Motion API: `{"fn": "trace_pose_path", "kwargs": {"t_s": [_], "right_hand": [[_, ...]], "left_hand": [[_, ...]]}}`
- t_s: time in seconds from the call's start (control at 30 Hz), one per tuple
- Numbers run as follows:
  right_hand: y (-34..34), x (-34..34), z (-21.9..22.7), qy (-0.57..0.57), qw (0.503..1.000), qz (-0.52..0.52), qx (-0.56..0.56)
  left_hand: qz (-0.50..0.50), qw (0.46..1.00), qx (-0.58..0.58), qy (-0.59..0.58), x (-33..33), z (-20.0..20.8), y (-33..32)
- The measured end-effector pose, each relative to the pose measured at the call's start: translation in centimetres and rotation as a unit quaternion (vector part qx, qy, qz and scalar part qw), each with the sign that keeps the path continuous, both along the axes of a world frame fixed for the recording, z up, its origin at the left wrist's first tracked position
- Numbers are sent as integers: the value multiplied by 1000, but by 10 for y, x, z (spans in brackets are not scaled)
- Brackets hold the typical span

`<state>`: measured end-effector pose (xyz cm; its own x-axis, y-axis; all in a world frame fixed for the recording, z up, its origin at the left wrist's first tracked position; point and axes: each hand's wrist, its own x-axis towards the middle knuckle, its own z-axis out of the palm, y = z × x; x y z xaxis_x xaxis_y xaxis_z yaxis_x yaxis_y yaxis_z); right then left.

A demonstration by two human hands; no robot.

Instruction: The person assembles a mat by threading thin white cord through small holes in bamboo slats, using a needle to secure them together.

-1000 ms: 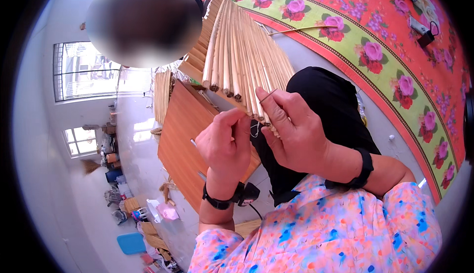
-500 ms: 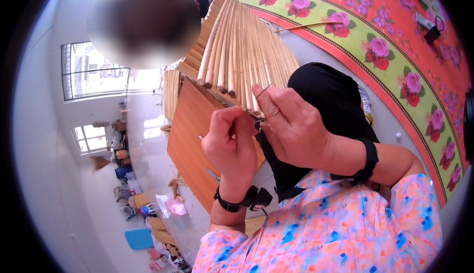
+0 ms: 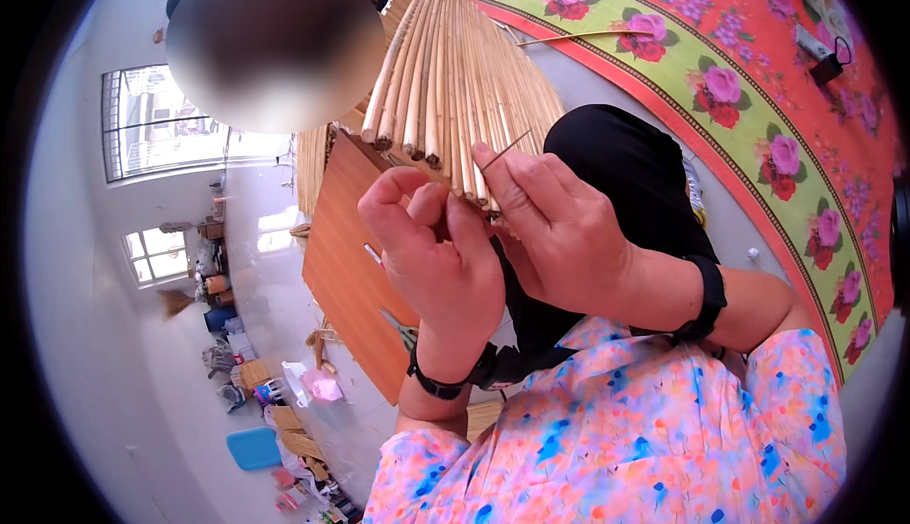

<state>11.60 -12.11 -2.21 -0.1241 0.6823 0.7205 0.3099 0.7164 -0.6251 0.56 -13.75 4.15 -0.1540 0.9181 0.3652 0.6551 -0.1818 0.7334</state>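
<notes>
A fan-shaped row of pale reed stalks (image 3: 445, 69) lies before me, their cut ends toward my hands. My right hand (image 3: 569, 230) is closed at the ends of the right-hand stalks, with a thin dark needle (image 3: 507, 149) sticking out past its index finger. To its left, my left hand (image 3: 431, 249) is bent at the wrist, fingers curled and thumb close to the stalk ends. Whatever lies between its fingertips is hidden. Both wrists wear black bands.
An orange-brown wooden board (image 3: 351, 259) lies beneath and left, with pliers-like tool handles (image 3: 398, 327) on it. A red and green floral cloth (image 3: 749, 145) covers the right side, bearing one loose stalk (image 3: 588, 35). Another person (image 3: 275, 41) sits at the far left. My black-clad knee (image 3: 616, 164) is beside the stalks.
My left hand has turned and shifted slightly left, its fingers lifting a little from the stalk ends. The right hand stays at the stalks with the needle. The whole view has shifted slightly.
</notes>
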Motion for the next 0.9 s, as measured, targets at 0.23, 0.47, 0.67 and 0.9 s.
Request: {"fn": "trace_pose_path", "kwargs": {"t_s": [0.23,0.47,0.67,0.9], "right_hand": [[-7,-4,8,-11,998,-14,-62],[3,-12,22,-44,995,11,-89],[35,-16,38,-96,988,66,-100],[99,15,57,-189,967,148,-87]], "left_hand": [[-67,997,-43,-18,-27,21,2],[-115,949,93,277,-95,82,53],[-269,915,13,299,-136,95,126],[-345,903,-103,234,-165,78,161]]}}
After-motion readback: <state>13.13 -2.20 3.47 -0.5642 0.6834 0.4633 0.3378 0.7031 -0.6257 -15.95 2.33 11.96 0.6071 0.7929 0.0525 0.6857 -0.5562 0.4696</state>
